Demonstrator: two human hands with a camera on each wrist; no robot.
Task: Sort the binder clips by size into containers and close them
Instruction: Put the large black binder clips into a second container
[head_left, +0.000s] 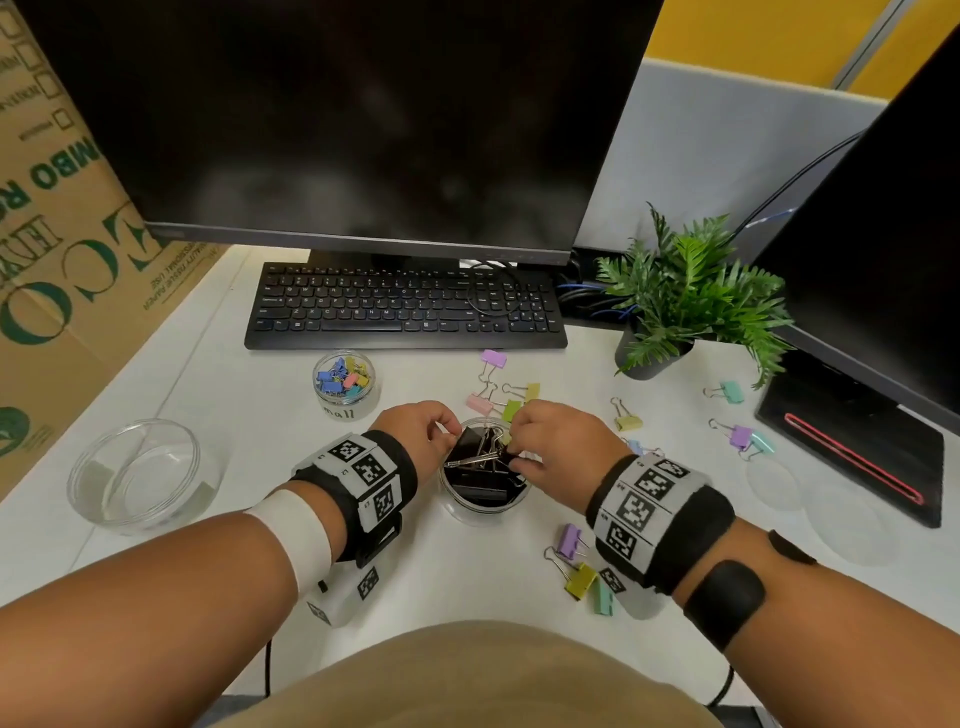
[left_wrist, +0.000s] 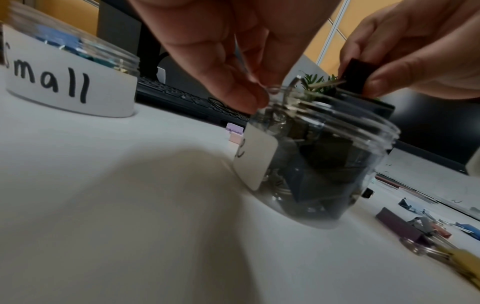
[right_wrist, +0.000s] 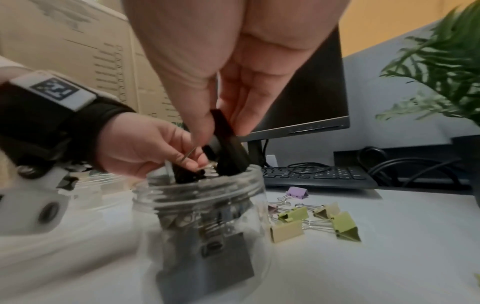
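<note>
A clear jar (head_left: 470, 512) packed with large black binder clips stands on the desk in front of me. My left hand (head_left: 451, 434) reaches over its left rim and pinches a wire clip handle (left_wrist: 275, 89) at the jar mouth. My right hand (head_left: 514, 447) pinches a black binder clip (right_wrist: 228, 142) upright, its lower end inside the mouth. A jar labelled "Small" (head_left: 343, 387) holds several little coloured clips. Pastel medium clips (head_left: 511, 400) lie loose around the black-clip jar. A wide clear container (head_left: 135, 475) sits open at the left.
A keyboard (head_left: 405, 306) and monitor stand behind the jars. A potted plant (head_left: 675, 306) is at the back right, with a second monitor base (head_left: 852, 441) beside it. Two clear lids (head_left: 774, 486) lie on the right. A cardboard box (head_left: 62, 249) walls the left.
</note>
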